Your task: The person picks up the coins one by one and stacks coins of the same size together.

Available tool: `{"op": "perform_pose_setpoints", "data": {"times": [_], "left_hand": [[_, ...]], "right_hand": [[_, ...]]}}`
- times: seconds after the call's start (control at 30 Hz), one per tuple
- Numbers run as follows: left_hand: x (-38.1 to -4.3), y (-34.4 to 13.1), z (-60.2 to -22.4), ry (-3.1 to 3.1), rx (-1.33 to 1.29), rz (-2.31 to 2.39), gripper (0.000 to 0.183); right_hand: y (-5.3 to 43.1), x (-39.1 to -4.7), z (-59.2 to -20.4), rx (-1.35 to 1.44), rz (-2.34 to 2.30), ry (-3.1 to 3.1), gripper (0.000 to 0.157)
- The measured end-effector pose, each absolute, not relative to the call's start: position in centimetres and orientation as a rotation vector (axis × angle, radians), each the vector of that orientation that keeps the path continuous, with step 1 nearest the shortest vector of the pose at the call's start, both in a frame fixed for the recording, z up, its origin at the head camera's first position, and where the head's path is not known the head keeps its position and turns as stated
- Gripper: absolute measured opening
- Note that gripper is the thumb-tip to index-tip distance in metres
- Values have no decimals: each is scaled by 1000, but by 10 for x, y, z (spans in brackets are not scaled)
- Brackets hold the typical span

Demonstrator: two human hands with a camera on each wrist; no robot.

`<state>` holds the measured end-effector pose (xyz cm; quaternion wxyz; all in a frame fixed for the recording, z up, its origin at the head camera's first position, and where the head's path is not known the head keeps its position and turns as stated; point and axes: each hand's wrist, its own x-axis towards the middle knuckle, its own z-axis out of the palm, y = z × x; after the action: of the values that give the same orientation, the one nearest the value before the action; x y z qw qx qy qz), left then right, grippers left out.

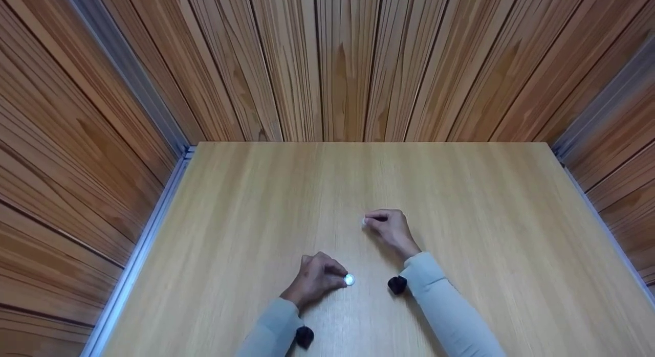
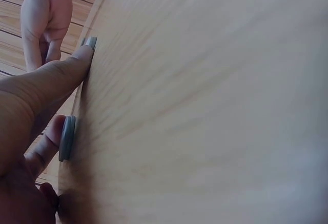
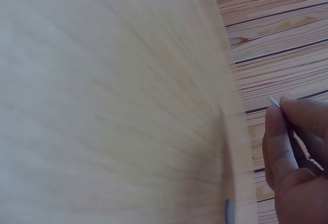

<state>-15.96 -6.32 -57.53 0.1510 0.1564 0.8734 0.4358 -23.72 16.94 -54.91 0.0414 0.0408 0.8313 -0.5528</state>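
Note:
My left hand (image 1: 318,279) is low over the table, its thumb and forefinger pinching the left edge of a small shiny round disc (image 1: 349,279). In the left wrist view, that disc (image 2: 91,42) shows beyond the thumb tip, and a second grey disc (image 2: 67,138) stands edge-on by a curled finger of the same hand. This second one is hidden in the head view. Farther forward and to the right, my right hand (image 1: 391,228) pinches a small white disc (image 1: 364,221) between thumb and forefinger. From the right wrist, this white disc (image 3: 274,101) looks thin.
A light wooden table (image 1: 230,193) lies under both hands. Wood-plank walls (image 1: 343,65) rise behind it and at both sides, with a metal rail (image 1: 138,244) along the left edge. Black devices (image 1: 397,285) sit at both wrists, over pale sleeves.

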Motion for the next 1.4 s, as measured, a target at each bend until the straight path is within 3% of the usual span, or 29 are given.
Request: {"op": "perform_pose_setpoints", "data": {"times": [0.3,1.4], "left_hand": [[-157,-64,-577,2544,544,1284,16],[-155,-64,-579,2536,518,1333,15]], "right_hand": [[177,-225,-541,128,-1701,2504,12],[205,-176,-544,122,-1869,2348,16]]}}
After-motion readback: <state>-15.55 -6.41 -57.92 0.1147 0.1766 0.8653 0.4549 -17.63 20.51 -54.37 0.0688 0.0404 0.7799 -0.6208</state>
